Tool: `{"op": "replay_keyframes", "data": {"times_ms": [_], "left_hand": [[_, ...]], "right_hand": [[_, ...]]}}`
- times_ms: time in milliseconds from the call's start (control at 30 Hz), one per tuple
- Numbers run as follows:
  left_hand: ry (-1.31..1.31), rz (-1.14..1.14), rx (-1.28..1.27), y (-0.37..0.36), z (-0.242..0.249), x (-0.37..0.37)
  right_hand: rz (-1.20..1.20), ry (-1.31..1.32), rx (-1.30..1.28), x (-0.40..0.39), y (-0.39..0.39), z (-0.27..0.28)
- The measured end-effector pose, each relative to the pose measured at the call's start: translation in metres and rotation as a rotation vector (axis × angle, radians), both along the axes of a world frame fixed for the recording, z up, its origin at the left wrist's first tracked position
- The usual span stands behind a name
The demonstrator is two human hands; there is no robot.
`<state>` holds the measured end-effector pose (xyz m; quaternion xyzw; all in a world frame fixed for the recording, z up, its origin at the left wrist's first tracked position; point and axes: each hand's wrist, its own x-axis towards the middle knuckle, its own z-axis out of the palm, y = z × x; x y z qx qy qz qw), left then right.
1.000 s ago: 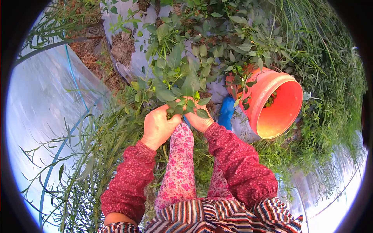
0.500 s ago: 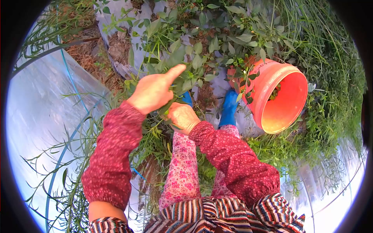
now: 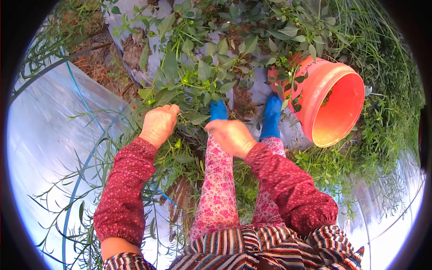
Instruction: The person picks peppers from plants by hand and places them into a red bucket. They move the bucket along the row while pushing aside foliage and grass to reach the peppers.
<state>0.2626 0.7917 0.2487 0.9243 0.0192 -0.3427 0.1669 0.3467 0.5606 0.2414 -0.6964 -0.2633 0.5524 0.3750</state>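
Note:
Closed fingers of my left hand [image 3: 159,123] touch the edge of a leafy pepper plant [image 3: 198,72]; whatever they pinch is hidden. To its right, above my knee, is my right hand [image 3: 232,136], its fingers curled and slightly blurred, and I cannot make out anything in it. One green pepper [image 3: 186,78] hangs among the leaves above my hands. Another small yellow-green pepper [image 3: 178,143] shows just below and right of my left hand.
An orange-red bucket [image 3: 335,103] lies tilted at the right, with some green things inside. My blue boots [image 3: 271,118] stand on grey ground film. Clear plastic sheeting [image 3: 49,135] rises at the left, and tall grass grows at the right.
My hands have moved apart. The left went slightly down and its pointing finger has folded in; the right moved right, away from the stems. The bucket appears slightly farther right.

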Motion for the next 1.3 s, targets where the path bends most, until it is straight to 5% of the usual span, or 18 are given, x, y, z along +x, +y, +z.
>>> {"op": "replay_keyframes", "data": {"times_ms": [33, 133, 200, 333, 500, 567, 667, 800, 867, 967, 1067, 1300], "left_hand": [[-0.017, 0.001, -0.005, 0.001, -0.001, -0.001], [-0.065, 0.112, -0.013, -0.008, -0.002, 0.008], [-0.135, 0.138, -0.028, -0.015, -0.006, 0.011], [-0.064, 0.322, -0.056, -0.023, -0.006, 0.027], [-0.225, 0.301, -0.250, -0.011, -0.022, 0.008], [-0.284, 0.373, -0.281, -0.008, -0.020, 0.001], [-0.302, 0.478, -0.323, -0.004, -0.011, -0.008], [-0.355, 0.472, -0.394, 0.000, -0.011, -0.009], [-0.332, 0.481, -0.399, 0.000, -0.012, -0.010], [-0.296, 0.476, -0.406, 0.002, -0.011, -0.007], [-0.272, 0.500, -0.429, 0.008, -0.009, -0.007], [-0.293, 0.517, -0.472, 0.014, -0.011, -0.009]], "right_hand": [[-0.267, 0.070, -0.062, 0.001, -0.009, -0.016], [-0.532, 0.281, -0.160, 0.032, 0.002, -0.018], [-0.551, 0.317, -0.065, 0.036, 0.024, -0.007], [-0.330, -0.175, 0.244, 0.018, 0.045, -0.014], [-0.275, -0.229, 0.268, -0.003, 0.050, 0.001], [-0.339, -0.076, 0.360, -0.003, 0.045, 0.002], [-0.704, 0.505, 0.083, 0.018, 0.040, -0.012], [-0.612, 0.274, 0.132, 0.037, 0.065, -0.051], [-0.193, -0.193, 0.187, 0.037, 0.089, -0.067], [0.107, -0.156, 0.042, 0.032, 0.118, -0.085], [0.106, -0.133, -0.149, 0.027, 0.134, -0.084], [0.140, -0.105, 0.008, 0.039, 0.120, -0.083]]}}
